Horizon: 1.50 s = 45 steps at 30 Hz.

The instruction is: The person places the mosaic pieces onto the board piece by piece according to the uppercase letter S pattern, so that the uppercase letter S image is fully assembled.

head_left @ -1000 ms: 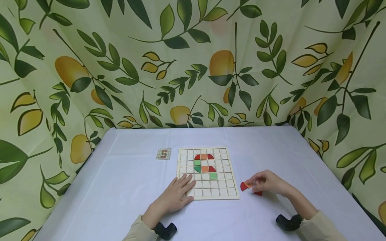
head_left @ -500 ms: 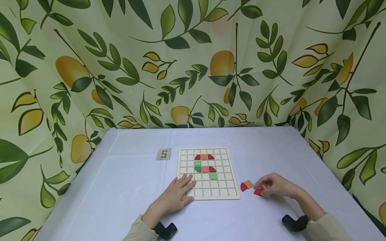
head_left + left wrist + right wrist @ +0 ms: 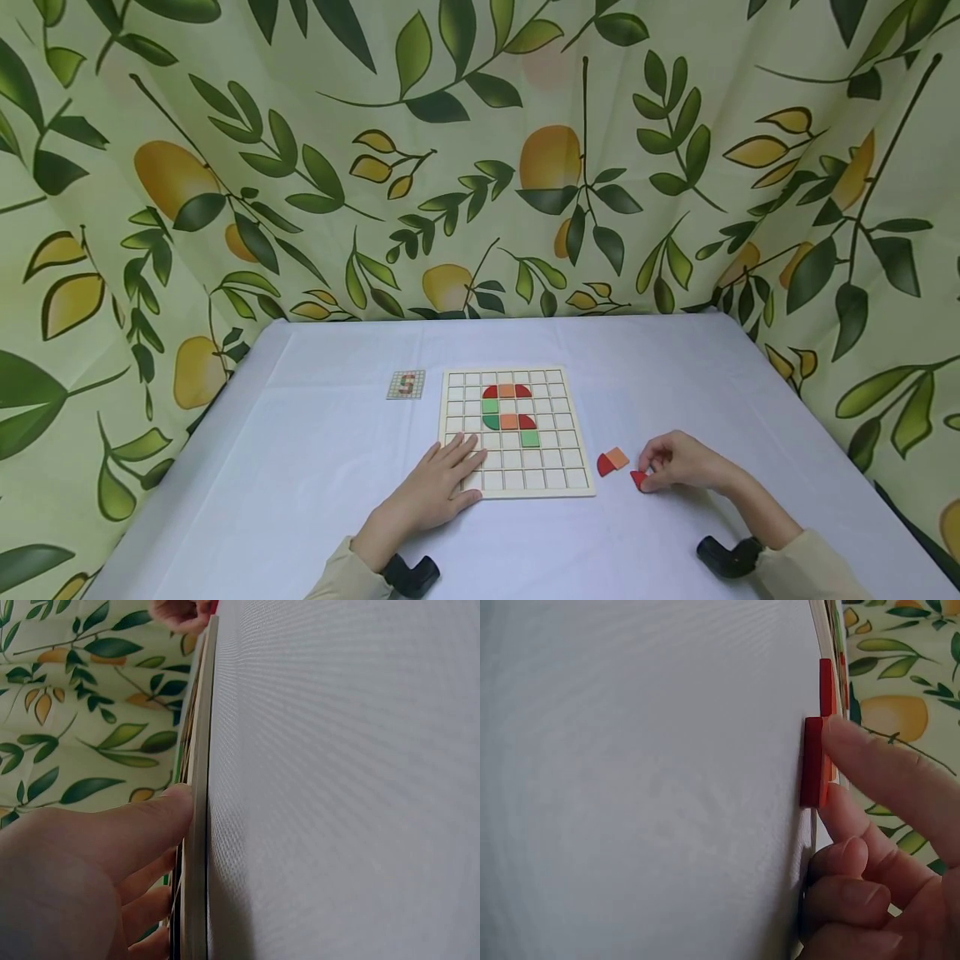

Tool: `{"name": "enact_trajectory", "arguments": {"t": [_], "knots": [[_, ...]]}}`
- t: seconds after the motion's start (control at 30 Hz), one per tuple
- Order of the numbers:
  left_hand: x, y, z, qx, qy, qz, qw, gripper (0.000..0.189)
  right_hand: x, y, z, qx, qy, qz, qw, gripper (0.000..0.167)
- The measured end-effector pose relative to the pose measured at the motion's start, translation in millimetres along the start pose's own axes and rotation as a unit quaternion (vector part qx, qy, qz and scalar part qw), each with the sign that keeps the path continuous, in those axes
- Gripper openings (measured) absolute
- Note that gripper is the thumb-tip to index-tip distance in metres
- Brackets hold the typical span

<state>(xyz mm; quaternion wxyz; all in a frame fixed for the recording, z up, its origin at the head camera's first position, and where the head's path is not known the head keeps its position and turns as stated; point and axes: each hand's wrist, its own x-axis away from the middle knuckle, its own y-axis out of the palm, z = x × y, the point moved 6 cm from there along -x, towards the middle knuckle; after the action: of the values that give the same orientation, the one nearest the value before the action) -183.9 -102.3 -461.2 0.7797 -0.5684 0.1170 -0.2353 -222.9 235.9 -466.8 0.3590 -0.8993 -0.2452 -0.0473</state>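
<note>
My left hand lies with fingers spread on the lower left corner of a square wooden grid board. In the left wrist view, its thumb rests along the board's edge. On the board, red, orange, light green and dark green tiles form a curved figure. To the right of the board, my right hand pinches a red quarter-circle tile at the table surface. Thumb and index finger touch this red tile in the right wrist view. The other fingers are curled.
An orange square tile and another red quarter-circle tile lie between the board and my right hand. A small card with a gridded picture lies left of the board. A leaf-patterned curtain stands behind the white-covered table.
My right hand has moved off the orange tile, slightly rightward, to the separate red tile, which has turned a little between its fingers. The left hand has stayed on the board.
</note>
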Motion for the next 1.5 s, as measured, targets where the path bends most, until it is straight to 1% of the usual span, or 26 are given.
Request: {"name": "enact_trajectory", "arguments": {"t": [0.07, 0.17, 0.23, 0.33, 0.43, 0.53, 0.6, 0.8, 0.97, 1.2, 1.5], "knots": [[0.2, -0.6, 0.2, 0.002, 0.001, 0.002, 1.0000, 0.058, -0.3, -0.9, -2.0, -0.001, -0.010, -0.008, 0.9999, 0.024], [0.7, -1.6, 0.5, 0.002, 0.006, 0.007, 1.0000, 0.058, -0.2, -2.2, -3.1, -0.014, -0.036, -0.041, 0.9984, 0.026], [1.0, -2.0, 0.7, 0.003, 0.009, 0.009, 0.9999, 0.058, 0.0, -2.9, -3.0, -0.030, -0.062, -0.069, 0.9952, 0.027], [1.7, -2.9, 1.2, 0.004, 0.011, 0.010, 0.9999, 0.057, 0.4, -3.3, -1.4, -0.047, -0.090, -0.098, 0.9900, 0.029], [2.3, -3.4, 1.6, 0.004, 0.011, 0.010, 0.9999, 0.057, 1.2, -3.3, -1.7, -0.056, -0.117, -0.119, 0.9844, 0.031], [2.6, -3.8, 1.8, 0.004, 0.009, 0.010, 0.9999, 0.058, 1.6, -3.0, -2.7, -0.059, -0.135, -0.130, 0.9805, 0.032], [2.6, -3.8, 1.7, 0.004, 0.009, 0.010, 0.9999, 0.058, 1.2, -2.9, -3.0, -0.057, -0.135, -0.129, 0.9808, 0.031], [2.0, -2.6, 0.9, 0.005, 0.010, 0.009, 0.9999, 0.058, -1.9, -2.1, -1.8, -0.048, -0.092, -0.099, 0.9896, 0.031], [1.5, -1.9, 0.2, 0.009, 0.010, 0.010, 0.9999, 0.058, -2.0, -1.5, -2.5, -0.048, -0.075, -0.084, 0.9924, 0.032], [0.8, -0.3, -0.6, 0.011, 0.003, 0.004, 0.9999, 0.058, -1.8, 0.7, -5.9, -0.053, -0.076, -0.068, 0.9934, 0.032], [1.3, -0.6, 0.0, 0.014, 0.002, 0.005, 0.9999, 0.058, -2.9, 2.6, -13.5, -0.056, -0.080, -0.034, 0.9947, 0.033]]}}
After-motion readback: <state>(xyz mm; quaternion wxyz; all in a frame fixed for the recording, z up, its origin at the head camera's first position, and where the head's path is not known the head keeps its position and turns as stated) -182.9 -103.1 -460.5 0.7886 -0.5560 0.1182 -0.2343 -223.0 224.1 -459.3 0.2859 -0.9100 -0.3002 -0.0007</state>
